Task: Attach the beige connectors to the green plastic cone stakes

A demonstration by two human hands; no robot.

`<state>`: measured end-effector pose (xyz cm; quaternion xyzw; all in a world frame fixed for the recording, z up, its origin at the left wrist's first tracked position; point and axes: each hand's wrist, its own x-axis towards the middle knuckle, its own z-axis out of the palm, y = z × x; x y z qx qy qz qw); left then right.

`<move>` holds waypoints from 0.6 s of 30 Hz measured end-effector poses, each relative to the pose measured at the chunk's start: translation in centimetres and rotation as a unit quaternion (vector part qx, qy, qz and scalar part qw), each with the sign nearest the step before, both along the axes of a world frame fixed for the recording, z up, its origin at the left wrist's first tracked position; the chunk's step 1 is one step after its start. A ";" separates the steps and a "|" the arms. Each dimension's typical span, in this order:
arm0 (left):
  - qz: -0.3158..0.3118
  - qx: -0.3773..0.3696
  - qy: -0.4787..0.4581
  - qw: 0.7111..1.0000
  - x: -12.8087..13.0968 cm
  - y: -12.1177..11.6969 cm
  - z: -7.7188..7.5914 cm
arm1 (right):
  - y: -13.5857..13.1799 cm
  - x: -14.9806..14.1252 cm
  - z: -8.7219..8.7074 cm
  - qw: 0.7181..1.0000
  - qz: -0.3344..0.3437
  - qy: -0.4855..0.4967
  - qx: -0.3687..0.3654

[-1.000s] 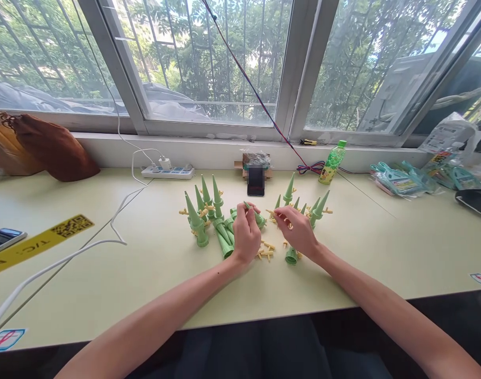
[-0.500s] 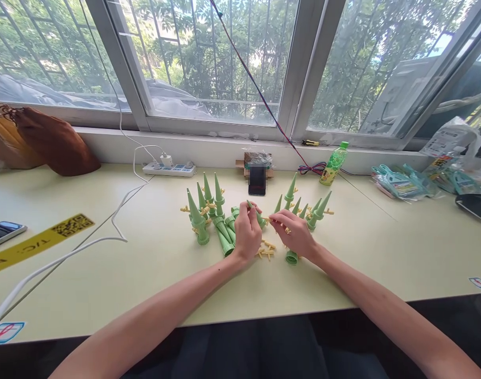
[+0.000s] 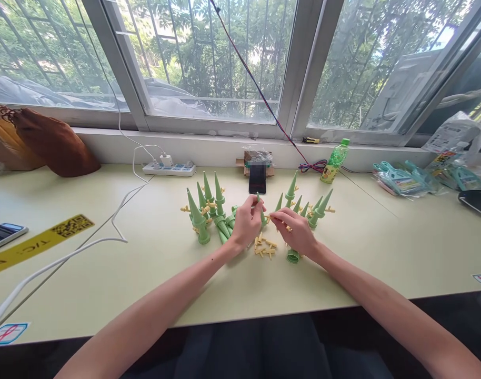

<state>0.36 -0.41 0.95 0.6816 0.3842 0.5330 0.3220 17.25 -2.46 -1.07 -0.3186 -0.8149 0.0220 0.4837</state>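
My left hand (image 3: 248, 220) is closed around a green plastic spike (image 3: 263, 215), whose pointed tip shows above the fingers. Close by on the right, my right hand (image 3: 296, 229) pinches a small yellow valve piece (image 3: 269, 217) against the spike's side; my fingers partly hide where they meet. Below and between the hands lies a loose pile of yellow valve pieces (image 3: 265, 247). Green spikes with yellow valves stand upright in a left group (image 3: 199, 218) and a right group (image 3: 318, 209). Loose green spikes (image 3: 222, 227) lie beside my left hand. An open green end (image 3: 293, 256) shows under my right wrist.
A phone (image 3: 257, 179) leans on a small box at the back. Along the window side are a power strip (image 3: 169, 169), a green bottle (image 3: 335, 161) and bagged items (image 3: 406, 179). A white cable (image 3: 86, 244) and yellow tape (image 3: 43, 243) cross the left side.
My left hand has shifted slightly up and right, turning the spike more upright. My right hand stays nearly in place, still pinching the yellow valve piece.
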 end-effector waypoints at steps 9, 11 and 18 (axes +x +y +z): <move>-0.138 -0.086 -0.046 0.986 -1.1 1.9 -0.2 | 0.2 0.0 -0.2 0.999 -0.017 0.013 -0.041; -0.154 -0.116 -0.080 0.978 -1.1 1.9 -0.4 | 0.2 0.0 -0.2 0.998 -0.018 0.011 -0.060; -0.185 -0.187 -0.140 0.955 -1.5 2.5 -0.8 | 0.2 0.1 0.0 0.993 -0.014 0.017 -0.118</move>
